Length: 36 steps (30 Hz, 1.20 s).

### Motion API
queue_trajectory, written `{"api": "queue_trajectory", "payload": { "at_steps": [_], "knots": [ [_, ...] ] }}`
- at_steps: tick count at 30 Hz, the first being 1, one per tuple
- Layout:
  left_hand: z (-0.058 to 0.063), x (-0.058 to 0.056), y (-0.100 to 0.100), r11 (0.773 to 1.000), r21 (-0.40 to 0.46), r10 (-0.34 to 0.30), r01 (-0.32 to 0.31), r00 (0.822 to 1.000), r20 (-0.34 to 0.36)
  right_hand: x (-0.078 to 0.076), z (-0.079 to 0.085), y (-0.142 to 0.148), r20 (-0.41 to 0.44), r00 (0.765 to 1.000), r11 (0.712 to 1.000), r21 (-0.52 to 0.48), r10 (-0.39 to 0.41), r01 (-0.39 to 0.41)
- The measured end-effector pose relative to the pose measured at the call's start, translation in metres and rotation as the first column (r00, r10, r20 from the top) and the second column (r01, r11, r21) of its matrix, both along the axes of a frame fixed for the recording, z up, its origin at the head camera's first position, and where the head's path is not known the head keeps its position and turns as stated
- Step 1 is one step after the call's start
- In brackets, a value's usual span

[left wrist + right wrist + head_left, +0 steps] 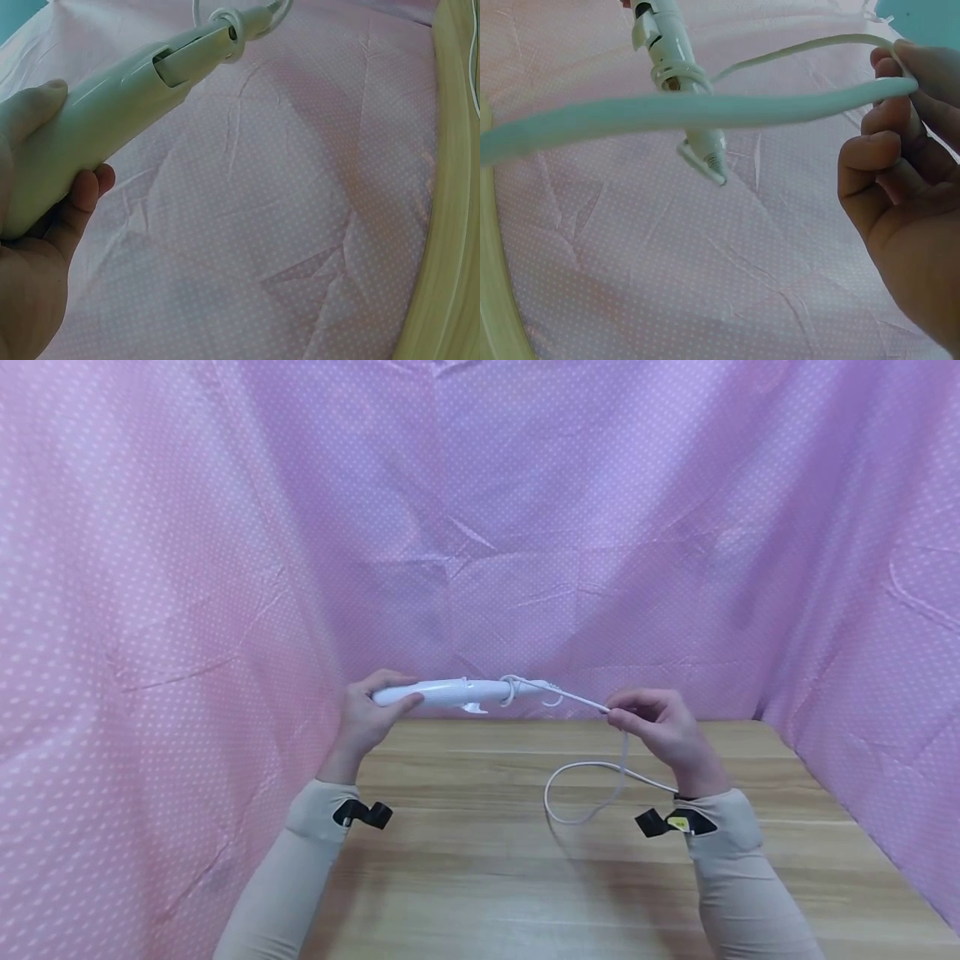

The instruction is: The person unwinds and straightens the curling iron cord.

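Above the table, my left hand [363,717] grips the thick end of a white curling iron [444,693], thumb on one side and fingers on the other. It lies nearly level, its slim end pointing right, with a small lever [474,707] sticking out below. The white power cord [576,697] is wound around the slim part and leads off to the right. There my right hand [667,731] pinches the cord between thumb and fingertips. In the right wrist view, a length of cord [705,111] crosses close before the camera, and the ribbed cord end [714,163] shows.
Slack cord hangs in a loop [570,821] over the wooden table [480,885] and runs back toward the right wrist. Pink dotted cloth [525,527] encloses the table at the back and both sides. Each sleeve cuff carries a black strap [363,814].
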<state>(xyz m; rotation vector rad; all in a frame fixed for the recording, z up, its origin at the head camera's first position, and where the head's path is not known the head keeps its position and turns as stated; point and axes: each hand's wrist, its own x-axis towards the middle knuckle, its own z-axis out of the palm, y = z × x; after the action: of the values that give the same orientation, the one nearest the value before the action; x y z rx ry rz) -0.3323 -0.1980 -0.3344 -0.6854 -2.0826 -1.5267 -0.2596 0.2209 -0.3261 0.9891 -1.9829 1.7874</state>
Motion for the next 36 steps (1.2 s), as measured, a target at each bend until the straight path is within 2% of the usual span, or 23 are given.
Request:
{"api": "queue_trajectory", "payload": {
  "at_steps": [4, 8, 11, 14, 17, 19, 21, 22, 25, 27, 29, 32, 36],
  "knots": [
    [-0.002, -0.002, 0.001, 1.000, -0.018, 0.013, -0.014, 1.000, -0.027, 0.001, 0.000, -0.001, -0.028, 0.999, 0.998, -0.049, -0.032, 0.031],
    [-0.001, -0.001, 0.004, 0.999, -0.044, 0.021, -0.024, 0.998, -0.067, 0.003, 0.001, -0.002, -0.067, 0.998, 0.993, -0.111, 0.020, -0.028],
    [0.006, 0.009, 0.009, 0.997, -0.071, 0.018, -0.026, 0.994, -0.105, 0.004, 0.003, -0.005, -0.097, 0.992, 0.984, -0.152, 0.077, -0.091],
    [0.014, 0.018, 0.012, 0.997, -0.080, 0.005, -0.014, 0.994, -0.110, 0.004, 0.006, -0.008, -0.130, 0.984, 0.970, -0.198, 0.118, -0.142],
    [0.007, 0.010, 0.008, 0.998, -0.059, -0.038, 0.031, 0.992, -0.123, 0.000, 0.008, -0.009, -0.123, 0.983, 0.948, -0.272, 0.135, -0.164],
    [0.001, 0.003, 0.004, 0.996, -0.031, -0.087, 0.083, 0.987, -0.132, -0.003, 0.009, -0.008, -0.103, 0.983, 0.924, -0.339, 0.151, -0.178],
    [-0.007, -0.004, 0.000, 0.991, -0.002, -0.134, 0.135, 0.980, -0.144, -0.007, 0.008, -0.007, -0.057, 0.991, 0.913, -0.385, 0.125, -0.137],
    [-0.007, -0.004, 0.000, 0.988, 0.008, -0.149, 0.152, 0.978, -0.143, -0.009, 0.007, -0.007, -0.042, 0.993, 0.908, -0.401, 0.113, -0.120],
    [-0.005, -0.002, -0.002, 0.978, 0.043, -0.195, 0.202, 0.972, -0.134, -0.013, 0.005, -0.004, 0.028, 0.998, 0.943, -0.328, -0.057, 0.063],
    [-0.004, 0.000, -0.002, 0.974, 0.062, -0.211, 0.220, 0.970, -0.123, -0.017, 0.003, -0.002, 0.066, 0.980, 0.954, -0.223, -0.188, 0.198],
    [-0.002, 0.001, -0.003, 0.968, 0.091, -0.224, 0.235, 0.968, -0.110, -0.021, 0.000, 0.000, 0.085, 0.952, 0.949, -0.097, -0.293, 0.300],
    [0.001, 0.003, -0.004, 0.963, 0.134, -0.219, 0.232, 0.970, -0.109, -0.026, -0.006, 0.002, 0.100, 0.931, 0.935, 0.096, -0.350, 0.341],
    [0.004, 0.004, -0.005, 0.956, 0.208, -0.187, 0.206, 0.977, -0.107, -0.028, -0.012, 0.002, 0.086, 0.939, 0.895, 0.340, -0.334, 0.287]
  ]
}}
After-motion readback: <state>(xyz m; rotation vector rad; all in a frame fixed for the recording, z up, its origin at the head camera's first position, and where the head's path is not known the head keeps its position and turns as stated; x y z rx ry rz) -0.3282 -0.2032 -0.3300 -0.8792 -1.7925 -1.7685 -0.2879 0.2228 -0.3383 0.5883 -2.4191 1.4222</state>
